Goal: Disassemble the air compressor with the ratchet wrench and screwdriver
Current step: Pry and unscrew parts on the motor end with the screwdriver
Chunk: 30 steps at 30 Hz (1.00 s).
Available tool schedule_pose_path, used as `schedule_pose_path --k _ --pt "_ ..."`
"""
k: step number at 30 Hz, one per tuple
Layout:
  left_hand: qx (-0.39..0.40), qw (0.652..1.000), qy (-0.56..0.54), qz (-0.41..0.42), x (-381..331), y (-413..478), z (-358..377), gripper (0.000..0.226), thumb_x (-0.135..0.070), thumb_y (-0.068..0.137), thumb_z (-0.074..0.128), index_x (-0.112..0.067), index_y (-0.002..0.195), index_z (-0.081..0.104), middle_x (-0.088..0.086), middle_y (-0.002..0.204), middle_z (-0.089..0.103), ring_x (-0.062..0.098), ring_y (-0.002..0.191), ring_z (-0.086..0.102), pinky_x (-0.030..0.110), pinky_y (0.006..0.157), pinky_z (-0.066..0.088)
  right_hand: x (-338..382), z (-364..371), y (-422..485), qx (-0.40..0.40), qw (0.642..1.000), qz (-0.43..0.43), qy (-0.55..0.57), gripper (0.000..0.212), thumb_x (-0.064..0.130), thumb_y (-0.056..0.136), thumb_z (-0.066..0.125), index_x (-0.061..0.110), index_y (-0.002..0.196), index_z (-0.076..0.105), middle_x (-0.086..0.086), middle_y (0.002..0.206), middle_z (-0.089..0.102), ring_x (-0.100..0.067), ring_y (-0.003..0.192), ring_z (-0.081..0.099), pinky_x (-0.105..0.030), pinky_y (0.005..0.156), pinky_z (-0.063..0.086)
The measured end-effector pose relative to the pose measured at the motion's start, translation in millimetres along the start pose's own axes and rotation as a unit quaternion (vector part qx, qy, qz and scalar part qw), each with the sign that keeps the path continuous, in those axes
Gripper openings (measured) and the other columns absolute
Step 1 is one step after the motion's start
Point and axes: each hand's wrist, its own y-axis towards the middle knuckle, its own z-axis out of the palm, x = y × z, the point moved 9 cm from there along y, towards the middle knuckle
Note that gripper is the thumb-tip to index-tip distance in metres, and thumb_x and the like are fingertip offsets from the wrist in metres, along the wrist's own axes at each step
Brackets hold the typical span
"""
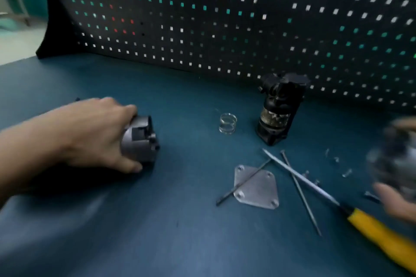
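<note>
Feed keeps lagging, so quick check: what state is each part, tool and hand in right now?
left hand: grips the grey housing, which rests on the bench.
right hand: blurred, holds a grey part.
motor: standing upright, untouched.
spring: loose on the bench.
cover plate: off, lying flat, a long bolt across it.
screwdriver: lying on the bench, unheld.
</note>
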Motion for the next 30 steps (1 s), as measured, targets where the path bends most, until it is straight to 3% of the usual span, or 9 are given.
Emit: schedule_pose_path --k 2,5,8,12,16,21,30 --pt "-0.022 0.999 0.014 0.041 -22.7 7.4 -0.6 0.074 -0.09 0.04 0.06 -0.037 0.089 0.047 -0.016 0.076 0.053 0.01 0.068 0.056 0.033 0.064 0.052 56.3 9.5 13.4 -0.003 0.99 -0.143 -0.013 0.088 0.068 0.062 0.074 0.014 0.129 0.056 0.005 0.118 0.06 -0.014 0.102 0.061 -0.025 0.091 0.049" --pt "-0.047 0.994 -0.039 0.086 -47.9 -2.3 4.1 0.072 -0.09 0.042 0.061 -0.041 0.093 0.047 -0.02 0.079 0.053 0.004 0.07 0.056 0.034 0.063 0.054 108.6 49.2 33.4 0.055 0.977 -0.196 0.058 0.081 0.055 0.062 0.072 0.012 0.128 0.054 0.007 0.11 0.058 -0.011 0.096 0.059 -0.024 0.088 0.048" --pt "-0.006 0.996 -0.03 0.081 -52.6 0.4 13.0 0.074 -0.091 0.043 0.056 -0.04 0.095 0.045 -0.019 0.083 0.053 0.004 0.075 0.055 0.033 0.069 0.052 78.0 71.8 32.7 0.101 0.98 -0.11 0.132 0.083 0.055 0.061 0.07 0.02 0.134 0.051 0.017 0.117 0.058 -0.006 0.106 0.059 -0.027 0.094 0.048" --pt "0.004 0.996 -0.021 0.083 -56.9 3.3 8.4 0.072 -0.091 0.043 0.055 -0.04 0.092 0.042 -0.019 0.084 0.053 0.003 0.078 0.054 0.03 0.071 0.05 47.6 96.5 8.3 0.142 0.984 -0.024 0.106 0.095 0.063 0.063 0.069 0.031 0.147 0.037 0.017 0.14 0.049 -0.001 0.126 0.049 -0.029 0.109 0.041" --pt "0.004 0.997 -0.003 0.08 -64.0 -3.1 6.3 0.075 -0.09 0.044 0.054 -0.039 0.097 0.041 -0.02 0.091 0.054 0.005 0.086 0.056 0.029 0.077 0.048 52.7 112.4 6.2 0.181 0.982 -0.014 0.051 0.097 0.069 0.065 0.064 0.039 0.148 0.025 0.019 0.144 0.04 -0.004 0.131 0.041 -0.026 0.109 0.038" --pt "-0.009 0.997 -0.009 0.07 -68.4 -8.3 7.9 0.074 -0.085 0.044 0.056 -0.036 0.099 0.042 -0.019 0.095 0.052 0.009 0.093 0.056 0.031 0.081 0.048 62.9 121.0 11.8 0.221 0.975 -0.007 0.006 0.108 0.072 0.064 0.062 0.037 0.154 0.011 0.014 0.142 0.037 -0.009 0.135 0.034 -0.03 0.108 0.037" --pt "-0.031 0.997 -0.029 0.058 -71.4 -19.1 -0.1 0.079 -0.08 0.043 0.062 -0.036 0.108 0.048 -0.017 0.107 0.06 0.013 0.104 0.06 0.033 0.079 0.05 85.9 112.7 14.1 0.253 0.962 -0.016 -0.098 0.105 0.072 0.075 0.066 0.026 0.158 0.02 0.001 0.155 0.033 -0.025 0.141 0.032 -0.044 0.114 0.035"
